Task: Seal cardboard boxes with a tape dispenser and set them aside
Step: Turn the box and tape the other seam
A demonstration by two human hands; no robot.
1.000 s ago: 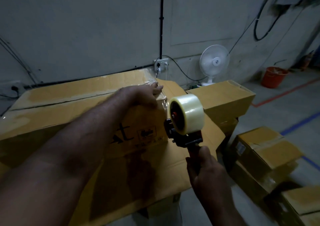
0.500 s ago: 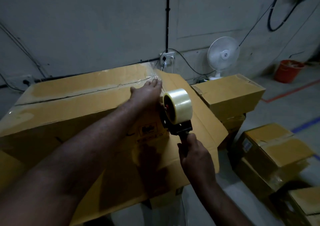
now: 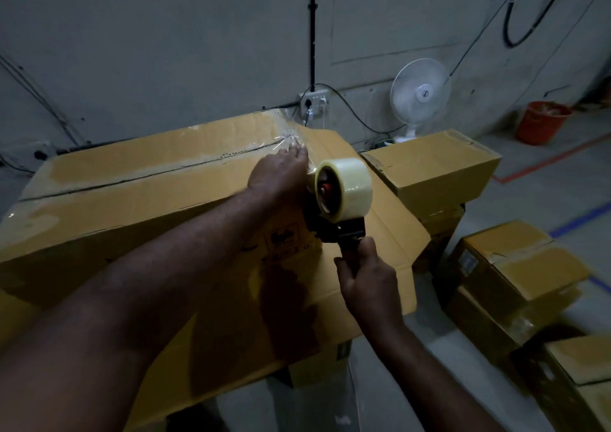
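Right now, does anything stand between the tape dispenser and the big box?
Nothing visible does. The right hand holds the tape dispenser close against the end of the big box; the left hand lies flat on top, beside it.

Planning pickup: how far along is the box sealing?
Done: shiny tape seems to cover the big box along its top seam. In hand: the left hand presses the tape end while the right hand grips the tape dispenser. Left: cutting the tape, setting the box aside.

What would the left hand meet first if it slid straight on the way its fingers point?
Probably the crinkled clear tape at the seam's end, just ahead of the left hand on the large box.
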